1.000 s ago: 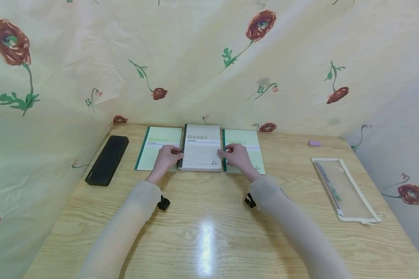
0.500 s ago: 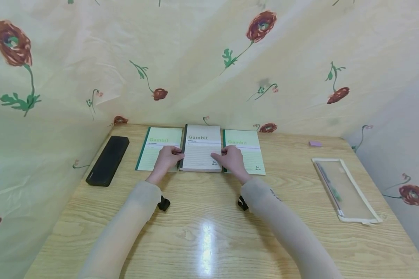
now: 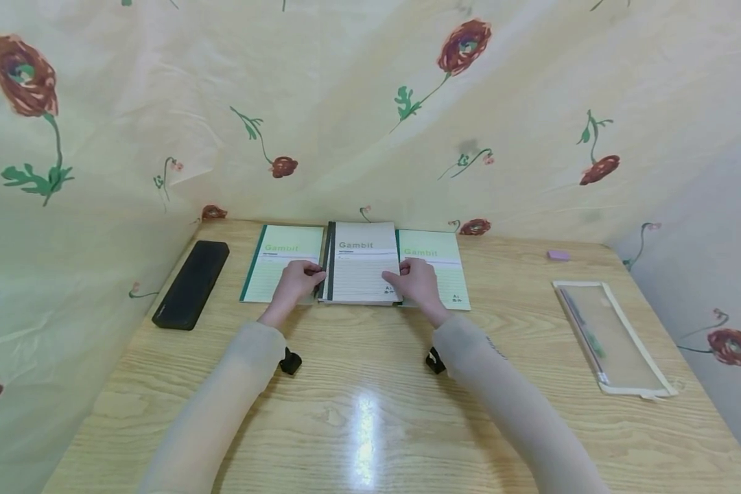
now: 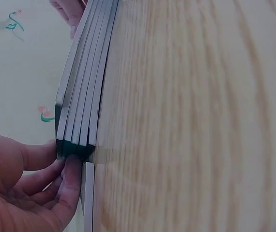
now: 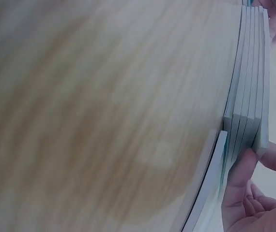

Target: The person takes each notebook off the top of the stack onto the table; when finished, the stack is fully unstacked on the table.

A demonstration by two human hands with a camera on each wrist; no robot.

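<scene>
A stack of several notebooks (image 3: 363, 278) with grey-white "Gambit" covers and dark spines lies between two green-covered notebooks. Its top notebook sits slightly right of those under it, so a second dark spine shows at the left. My left hand (image 3: 296, 278) holds the stack at its spine edge, thumb near the top cover, a fingertip against the spines, as the left wrist view shows. My right hand (image 3: 418, 280) pinches the top notebook's right edge, thumb above and finger below. The left green notebook (image 3: 280, 238) and the right green notebook (image 3: 429, 240) are partly covered by my hands.
On the wooden table (image 3: 321, 425), a black case (image 3: 191, 285) lies at the left. A purple eraser (image 3: 558, 255) and a see-through pencil pouch (image 3: 614, 336) holding pens are at the right. A flowered cloth (image 3: 358, 137) hangs behind the table's far edge.
My right hand moved left onto the stack's right edge, took hold of the top notebook and drew it slightly right. My left hand stayed at the spine side.
</scene>
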